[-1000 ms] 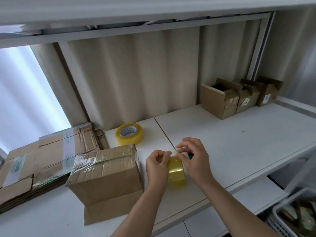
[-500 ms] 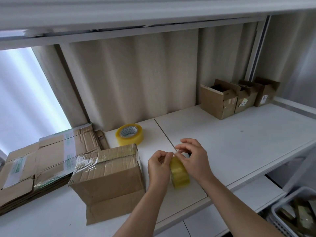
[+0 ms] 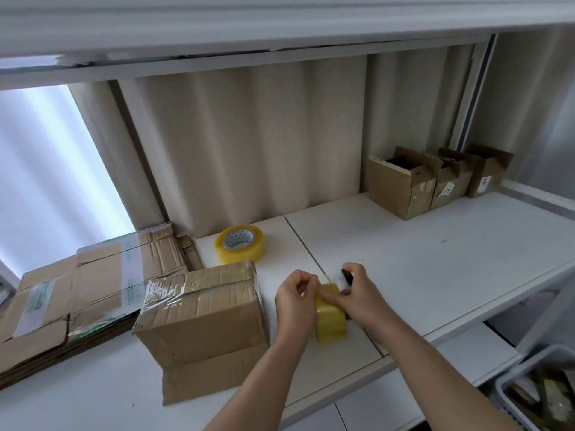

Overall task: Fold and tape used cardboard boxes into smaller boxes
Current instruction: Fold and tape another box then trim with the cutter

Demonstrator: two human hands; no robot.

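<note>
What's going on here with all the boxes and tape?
A person is working at a white table, holding a roll of yellow tape between both hands. The left hand and right hand both pinch at the roll, apparently picking at its loose end. Beside them stands a partly taped cardboard box. A spare tape roll lies behind it, flattened boxes are stacked on the left, and three small boxes stand at the back right.

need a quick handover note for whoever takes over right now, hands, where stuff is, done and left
Left hand and right hand both grip the small tape roll standing on edge on the table; the right also holds a dark tool.
Taped box sits left of the hands, spare tape roll behind it, flat cardboard far left.
Done: three small boxes at back right.
Left: free the tape end, finish this box, fold the flats.
</note>
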